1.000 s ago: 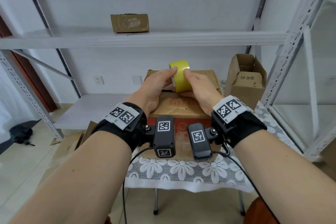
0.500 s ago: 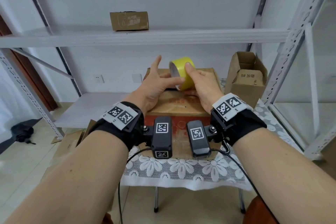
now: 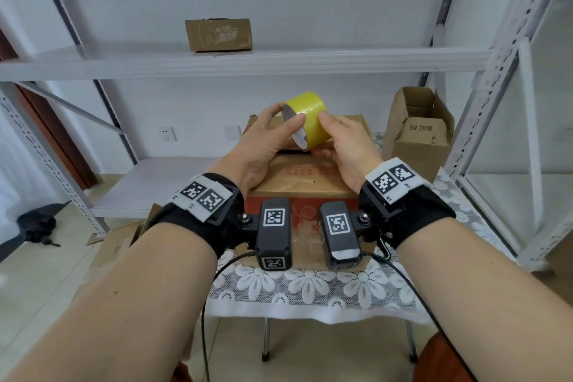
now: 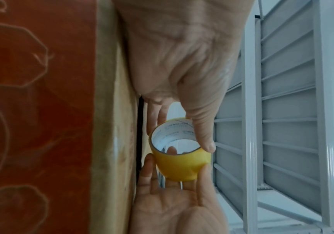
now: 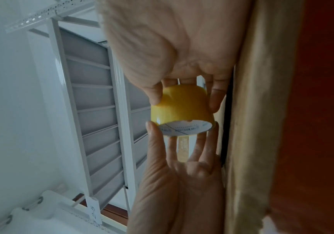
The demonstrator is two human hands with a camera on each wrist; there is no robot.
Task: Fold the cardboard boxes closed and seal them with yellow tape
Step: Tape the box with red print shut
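Both hands are raised over the cardboard box, holding the roll of yellow tape between them, clear of the box top. The left hand grips the roll at its open end: thumb on the near rim, fingers curled round the far side (the left wrist view shows the thumb lying across the white core). The right hand grasps the yellow band from the other side, thumb on top, fingers wrapped underneath. The roll's axis lies tilted, its open end facing the left hand.

The box sits on a table covered with a white lace cloth; its top flaps lie down, with a dark gap showing between them below the roll. The front face is red with printed outlines.

Surroundings: a grey metal shelving rack behind the table, a small closed carton on its upper shelf. To the right on the table, an open carton stands upright with a smaller box inside it. Flattened cardboard rests on the floor at left, and a dark object lies further left.
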